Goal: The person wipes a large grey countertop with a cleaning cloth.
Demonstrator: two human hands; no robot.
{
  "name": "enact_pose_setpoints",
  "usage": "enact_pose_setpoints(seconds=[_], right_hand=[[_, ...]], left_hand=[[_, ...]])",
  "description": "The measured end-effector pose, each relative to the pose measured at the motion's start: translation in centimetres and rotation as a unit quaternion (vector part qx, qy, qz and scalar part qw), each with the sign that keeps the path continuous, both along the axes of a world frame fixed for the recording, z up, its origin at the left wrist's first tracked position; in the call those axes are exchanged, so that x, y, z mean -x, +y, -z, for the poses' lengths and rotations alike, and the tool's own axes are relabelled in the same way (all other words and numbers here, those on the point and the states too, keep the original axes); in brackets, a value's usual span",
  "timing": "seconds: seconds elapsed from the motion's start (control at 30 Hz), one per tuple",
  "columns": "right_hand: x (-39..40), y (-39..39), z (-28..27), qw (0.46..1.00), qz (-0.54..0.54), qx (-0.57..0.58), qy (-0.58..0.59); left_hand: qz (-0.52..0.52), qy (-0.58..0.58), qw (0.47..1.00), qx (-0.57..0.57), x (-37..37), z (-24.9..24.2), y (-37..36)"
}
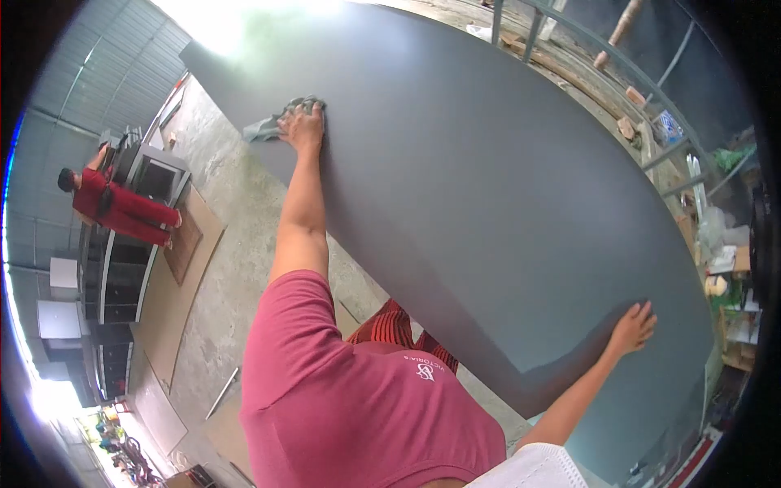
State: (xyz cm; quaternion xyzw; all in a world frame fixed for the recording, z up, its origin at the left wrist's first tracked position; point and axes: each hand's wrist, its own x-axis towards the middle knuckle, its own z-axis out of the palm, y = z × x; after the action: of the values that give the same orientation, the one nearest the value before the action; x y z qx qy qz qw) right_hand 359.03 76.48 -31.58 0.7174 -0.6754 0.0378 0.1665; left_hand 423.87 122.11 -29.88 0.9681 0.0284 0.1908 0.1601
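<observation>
A large dark grey panel (488, 187) stretches across the view in front of me, its surface smooth and slightly shiny. Near its far left edge, my left hand (303, 128) presses a crumpled grey-green cloth (264, 128) against the panel, with one end of the cloth spreading out past the fingers. At the panel's right end, my right hand (633, 329) rests on the surface with its fingers stretched out and holds nothing.
On the left, a person in red (122, 203) stands by dark cabinets (122, 276). Cardboard sheets (183, 285) lie on the concrete floor (236, 220). A metal frame (634, 77) and assorted clutter line the right side.
</observation>
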Motion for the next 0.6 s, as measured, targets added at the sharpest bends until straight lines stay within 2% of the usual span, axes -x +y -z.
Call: enact_pose_setpoints(seconds=[0.1,0.17,0.2,0.23,0.27,0.3,0.33,0.37,0.4,0.47,0.57,0.6], right_hand=[[-10.4,4.7,-1.7,0.992,-0.123,0.004,0.001],[-16.2,7.9,-1.7,0.98,-0.199,-0.004,-0.011],[-18.9,9.6,-1.6,0.972,-0.232,-0.001,-0.021],[-21.2,11.1,-2.0,0.972,-0.234,-0.002,-0.021],[-23.0,12.4,-2.4,0.961,-0.273,-0.02,-0.033],[-24.1,13.2,-2.5,0.948,-0.312,-0.039,-0.045],[-24.4,13.5,-2.8,0.948,-0.313,-0.04,-0.043],[-24.4,13.5,-2.9,0.943,-0.323,-0.051,-0.057],[-24.3,13.3,-2.9,0.938,-0.334,-0.062,-0.069],[-23.9,12.4,-2.1,0.938,-0.332,-0.073,-0.069],[-23.6,12.0,-2.5,0.92,-0.368,-0.074,-0.111],[-23.6,11.9,-2.7,0.92,-0.369,-0.074,-0.114]], left_hand=[[-0.07,0.021,0.997,0.01,0.4,-0.2,0.7],[-0.024,0.006,0.999,-0.024,1.3,0.2,-2.6],[0.047,-0.04,0.998,-0.012,1.9,1.5,-4.8],[0.18,-0.037,0.983,-0.016,2.7,1.9,-7.7],[0.252,-0.079,0.964,-0.009,6.0,1.3,-11.9],[0.331,-0.084,0.937,-0.071,9.5,0.3,-15.6],[0.394,-0.016,0.919,0.006,14.4,-2.8,-18.7],[0.479,0.015,0.877,-0.031,17.8,-2.7,-21.6],[0.548,0.029,0.836,0.002,21.7,-3.8,-23.0],[0.663,0.021,0.748,0.007,27.0,-2.0,-25.2],[0.655,0.069,0.751,0.045,25.0,-3.9,-21.7],[0.614,0.024,0.786,0.069,22.9,-3.4,-20.2]])
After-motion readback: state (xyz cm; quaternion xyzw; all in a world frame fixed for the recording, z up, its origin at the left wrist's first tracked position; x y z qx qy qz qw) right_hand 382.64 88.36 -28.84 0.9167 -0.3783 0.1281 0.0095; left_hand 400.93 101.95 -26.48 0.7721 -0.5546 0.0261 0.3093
